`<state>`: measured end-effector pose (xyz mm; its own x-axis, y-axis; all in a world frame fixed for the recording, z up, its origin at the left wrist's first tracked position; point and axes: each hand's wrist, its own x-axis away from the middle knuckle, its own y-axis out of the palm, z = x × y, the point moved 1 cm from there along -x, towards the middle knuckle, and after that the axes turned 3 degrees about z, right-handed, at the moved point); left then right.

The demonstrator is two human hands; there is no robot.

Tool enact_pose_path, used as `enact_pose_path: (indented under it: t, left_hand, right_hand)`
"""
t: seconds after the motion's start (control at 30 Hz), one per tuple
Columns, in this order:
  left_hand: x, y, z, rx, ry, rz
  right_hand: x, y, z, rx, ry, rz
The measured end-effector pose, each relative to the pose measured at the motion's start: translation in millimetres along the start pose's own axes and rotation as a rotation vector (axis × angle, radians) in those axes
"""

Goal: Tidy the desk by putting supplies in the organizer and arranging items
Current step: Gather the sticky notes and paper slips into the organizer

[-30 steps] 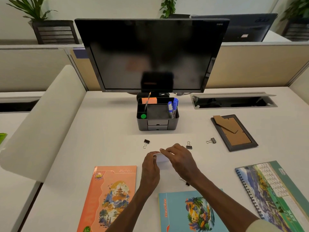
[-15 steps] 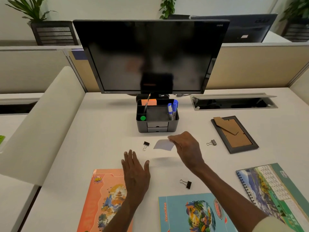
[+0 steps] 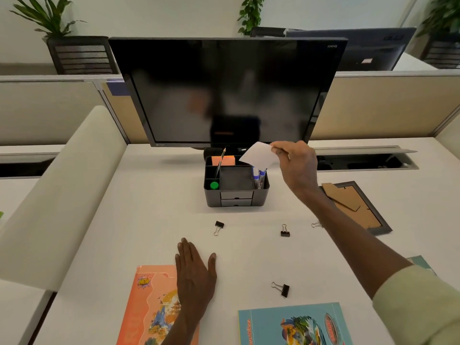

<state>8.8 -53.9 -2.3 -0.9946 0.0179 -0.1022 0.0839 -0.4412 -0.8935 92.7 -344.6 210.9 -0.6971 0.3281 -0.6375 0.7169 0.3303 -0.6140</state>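
Spanning foreground: white desk (image 3: 154, 220), partitions (image 3: 373, 105) behind.

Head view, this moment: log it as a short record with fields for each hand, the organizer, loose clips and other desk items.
right hand: right hand pinches a white paper pad above the organizer
left hand: left hand flat, fingers straight, resting on the desk and the orange booklet
organizer: black organizer holds orange notes, a pencil, blue markers, a green item
loose clips: binder clips on the desk, at least three in clear view
other: picture frame face down, blue booklet
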Motion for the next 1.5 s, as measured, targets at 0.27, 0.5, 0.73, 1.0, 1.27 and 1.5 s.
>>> enact_pose_path:
  t: [0.27,0.5,0.73,1.0,1.27,1.5]
  left_hand:
    - [0,0,0,-0.005,-0.014,-0.004]
    - [1,-2,3,0.002,-0.023,0.002]
    - [2,-3,3,0.002,-0.015,0.011]
    - [1,-3,3,-0.002,-0.016,0.01]
    - [1,-4,4,0.002,-0.022,0.022]
    - [1,-3,4,-0.004,-0.017,0.025]
  right_hand:
    - [-52,35,6,-0.031,0.116,0.021]
    - [-68,65,16,0.016,0.177,-0.061]
    - [-66,82,30,0.046,0.177,-0.155]
    - [-65,105,32,0.105,0.089,-0.263]
    - [-65,130,41,0.156,0.111,-0.407]
    - [-64,156,59,0.318,0.168,-0.623]
